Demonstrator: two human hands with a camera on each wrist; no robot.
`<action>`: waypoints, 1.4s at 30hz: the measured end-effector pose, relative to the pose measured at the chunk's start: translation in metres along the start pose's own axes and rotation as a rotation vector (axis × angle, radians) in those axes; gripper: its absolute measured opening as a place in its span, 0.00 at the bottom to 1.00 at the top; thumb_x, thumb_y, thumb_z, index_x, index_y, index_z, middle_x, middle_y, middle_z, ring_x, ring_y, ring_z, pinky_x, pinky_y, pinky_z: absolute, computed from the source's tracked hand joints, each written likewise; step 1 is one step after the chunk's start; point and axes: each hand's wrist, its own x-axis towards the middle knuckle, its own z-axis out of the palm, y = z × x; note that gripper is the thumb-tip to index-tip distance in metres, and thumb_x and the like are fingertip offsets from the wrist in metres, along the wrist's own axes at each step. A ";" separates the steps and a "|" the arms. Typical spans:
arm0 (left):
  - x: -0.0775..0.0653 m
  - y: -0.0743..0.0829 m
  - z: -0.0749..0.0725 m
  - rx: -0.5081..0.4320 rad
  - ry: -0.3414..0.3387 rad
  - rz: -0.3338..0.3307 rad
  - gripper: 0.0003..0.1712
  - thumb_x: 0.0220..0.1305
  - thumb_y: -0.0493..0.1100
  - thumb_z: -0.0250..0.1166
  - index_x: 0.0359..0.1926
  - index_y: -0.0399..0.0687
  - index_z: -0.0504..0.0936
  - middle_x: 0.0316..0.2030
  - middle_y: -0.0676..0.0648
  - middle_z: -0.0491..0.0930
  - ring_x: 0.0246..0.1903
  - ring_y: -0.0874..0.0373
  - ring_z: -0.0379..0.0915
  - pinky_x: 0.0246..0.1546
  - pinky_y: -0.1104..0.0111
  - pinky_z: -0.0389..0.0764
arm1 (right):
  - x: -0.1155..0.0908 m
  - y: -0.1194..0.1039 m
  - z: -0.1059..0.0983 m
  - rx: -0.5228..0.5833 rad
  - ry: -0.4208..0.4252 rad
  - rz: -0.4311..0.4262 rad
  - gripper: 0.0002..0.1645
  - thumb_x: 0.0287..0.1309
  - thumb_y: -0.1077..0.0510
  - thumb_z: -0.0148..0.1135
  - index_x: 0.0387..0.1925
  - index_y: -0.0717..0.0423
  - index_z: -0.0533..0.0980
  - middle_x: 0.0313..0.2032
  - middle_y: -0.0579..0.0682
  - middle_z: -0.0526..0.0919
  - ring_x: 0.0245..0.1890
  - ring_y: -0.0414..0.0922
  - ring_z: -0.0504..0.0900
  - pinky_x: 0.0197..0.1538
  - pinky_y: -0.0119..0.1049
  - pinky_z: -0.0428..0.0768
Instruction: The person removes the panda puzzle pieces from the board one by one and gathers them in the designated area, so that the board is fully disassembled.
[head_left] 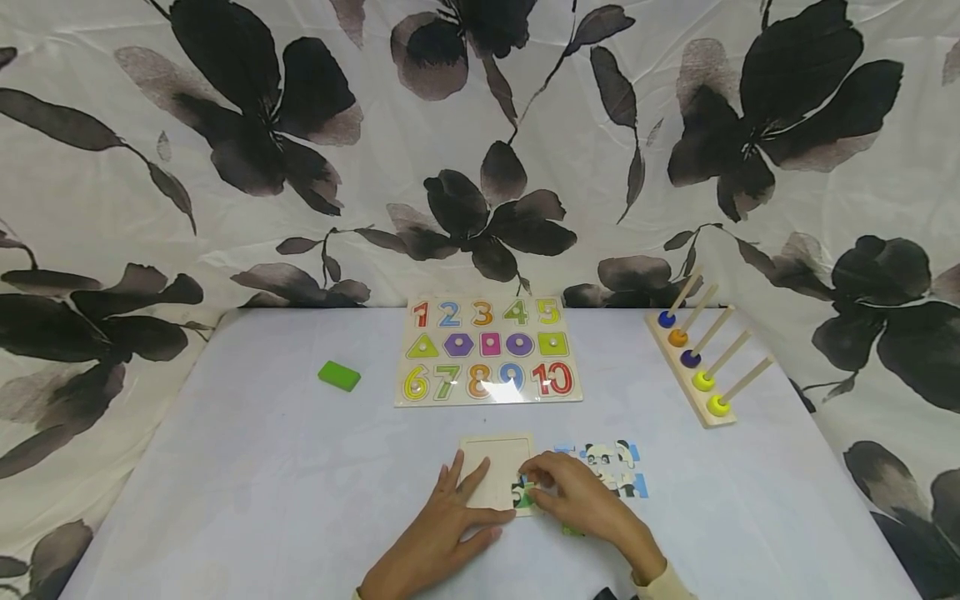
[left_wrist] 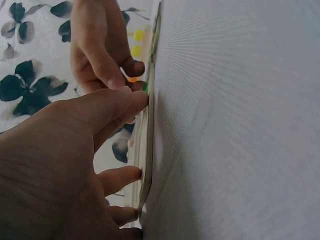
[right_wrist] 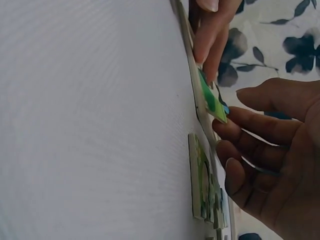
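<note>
A shallow wooden puzzle tray (head_left: 487, 472) lies near the front middle of the table. My left hand (head_left: 452, 521) rests on its left and front edges, fingers spread and fairly straight. A green puzzle piece (right_wrist: 211, 97) with dark and blue parts sits in the tray's front right corner in the head view. My right hand (head_left: 577, 492) touches that piece's edge with its fingertips (right_wrist: 221, 124); in the right wrist view the thumb (right_wrist: 250, 95) stands apart from it. More panda puzzle pieces (head_left: 622, 475) lie right of the tray, partly hidden by my right hand.
Behind the tray lies a number and shape board (head_left: 489, 397). A green block (head_left: 339, 375) is at the left. On the right stands a wooden peg rack (head_left: 686, 379) with coloured beads. Flowered cloth (head_left: 480, 133) hangs behind the table (head_left: 262, 492).
</note>
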 end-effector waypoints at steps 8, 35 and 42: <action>0.001 0.001 -0.001 -0.012 -0.028 -0.034 0.16 0.68 0.59 0.54 0.53 0.73 0.81 0.71 0.40 0.57 0.71 0.31 0.33 0.65 0.35 0.45 | -0.002 -0.002 -0.002 0.030 -0.048 -0.028 0.18 0.56 0.62 0.64 0.50 0.53 0.78 0.34 0.38 0.79 0.34 0.34 0.73 0.40 0.31 0.76; 0.001 0.002 -0.002 -0.022 -0.007 -0.034 0.16 0.68 0.58 0.55 0.52 0.73 0.82 0.71 0.42 0.57 0.72 0.33 0.33 0.65 0.36 0.44 | 0.000 0.000 0.003 0.061 -0.069 -0.048 0.26 0.53 0.66 0.67 0.54 0.51 0.75 0.29 0.38 0.76 0.30 0.32 0.73 0.37 0.29 0.77; 0.000 0.002 -0.001 -0.008 0.004 -0.016 0.15 0.68 0.57 0.56 0.53 0.72 0.82 0.71 0.41 0.57 0.71 0.32 0.34 0.65 0.36 0.45 | -0.004 -0.003 -0.003 0.055 -0.041 -0.029 0.25 0.53 0.64 0.68 0.54 0.52 0.75 0.29 0.38 0.76 0.30 0.32 0.74 0.37 0.30 0.76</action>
